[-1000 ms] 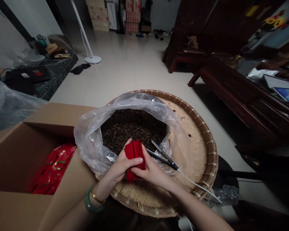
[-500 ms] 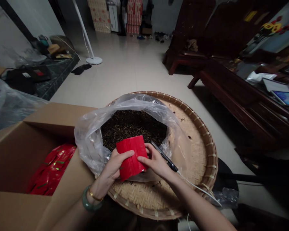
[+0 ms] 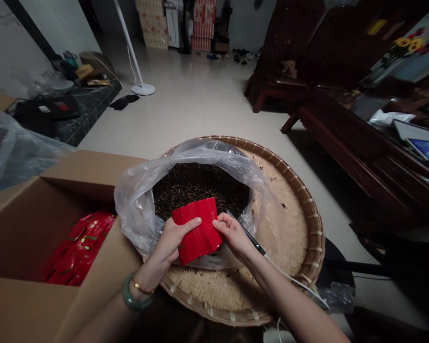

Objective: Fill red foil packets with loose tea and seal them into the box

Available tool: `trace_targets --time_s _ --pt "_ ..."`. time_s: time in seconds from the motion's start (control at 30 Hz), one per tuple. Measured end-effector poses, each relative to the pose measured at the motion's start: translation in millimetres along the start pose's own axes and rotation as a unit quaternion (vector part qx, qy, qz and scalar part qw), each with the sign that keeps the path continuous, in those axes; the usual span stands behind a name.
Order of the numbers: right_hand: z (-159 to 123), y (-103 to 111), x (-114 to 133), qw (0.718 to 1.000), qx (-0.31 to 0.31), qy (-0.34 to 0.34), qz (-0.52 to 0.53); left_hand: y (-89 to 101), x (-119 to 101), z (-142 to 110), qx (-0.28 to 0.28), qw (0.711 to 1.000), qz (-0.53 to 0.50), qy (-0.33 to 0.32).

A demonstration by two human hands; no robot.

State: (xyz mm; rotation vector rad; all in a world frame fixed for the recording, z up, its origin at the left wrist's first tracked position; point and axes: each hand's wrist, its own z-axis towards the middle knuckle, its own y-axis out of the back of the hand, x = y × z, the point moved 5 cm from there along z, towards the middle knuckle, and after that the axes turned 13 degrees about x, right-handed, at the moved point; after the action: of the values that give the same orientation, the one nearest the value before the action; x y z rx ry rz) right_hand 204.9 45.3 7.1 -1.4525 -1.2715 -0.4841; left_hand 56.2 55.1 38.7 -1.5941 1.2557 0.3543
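Observation:
A fanned stack of red packets (image 3: 200,233) is held over the front of an open clear plastic bag (image 3: 136,190). My left hand (image 3: 175,238) grips the stack's left side, thumb lying across the front. My right hand (image 3: 232,233) pinches the right edge between thumb and fingers. Inside the bag lies a heap of dark, thin tea-like leaves (image 3: 200,183). Partly hidden behind my right hand is a slim black device (image 3: 255,244) with a white cable. The bag rests on a round woven bamboo tray (image 3: 286,238).
At the left stands an open cardboard box (image 3: 96,267) holding shiny red packets (image 3: 82,247). A dark wooden table (image 3: 364,143) with a tablet (image 3: 427,148) is at the right. A white pole stand (image 3: 143,89) rises from the floor farther off.
The red stack has spread into a fan of many edges. My right hand has shifted slightly right, to the stack's edge. The view has turned a little.

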Motion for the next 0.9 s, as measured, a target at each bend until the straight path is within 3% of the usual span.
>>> trace_targets --time_s 0.37,0.47,0.67,0.9 --pt "1.1 -0.9 -6.2 1.0 -0.022 -0.006 0.021 -2.1 -1.3 -1.7 0.02 1.0 -0.003 0.012" --pt "0.0 -1.7 -8.6 0.999 -0.049 0.01 -0.012 -2.4 1.8 -1.8 0.037 0.999 0.012 0.015" --pt "-3.4 -4.4 -2.3 0.992 -0.043 0.04 -0.109 -2.8 6.0 -4.2 0.06 0.998 -0.01 0.014" --pt "-11.6 0.2 15.6 0.965 -0.106 0.123 -0.204 -1.1 12.6 -7.0 0.04 0.997 -0.062 0.029"
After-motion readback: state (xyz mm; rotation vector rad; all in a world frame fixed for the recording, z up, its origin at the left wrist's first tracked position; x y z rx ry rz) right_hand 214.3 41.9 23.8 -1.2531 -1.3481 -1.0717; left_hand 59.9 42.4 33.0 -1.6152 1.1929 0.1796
